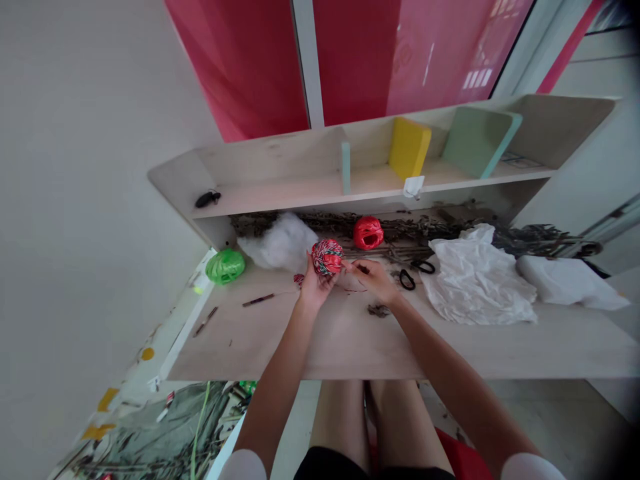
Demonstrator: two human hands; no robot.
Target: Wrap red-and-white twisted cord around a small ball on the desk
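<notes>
My left hand [316, 288] is wrapped round a ball [327, 257] wound with red, white and dark green cord, holding it just above the desk. From the right, my right hand [374, 280] reaches to the ball's side with thumb and fingers pinched together; what lies between them is too small to make out. A thin reddish strand [354, 290] trails below the hands on the desktop. Beside my left hand rests a small bit of the same patterned cord [299, 280]. Behind the ball sits a red roll of plastic twine [369, 233] with a hollow centre.
White stuffing [280, 243] and a green twine roll [225, 267] are at the left. Black-handled scissors [407, 280] and crumpled white plastic [477, 280] lie right. Dried stems [400, 230] line the back under the shelf [280, 197]. A dark slim tool [258, 301] lies front left.
</notes>
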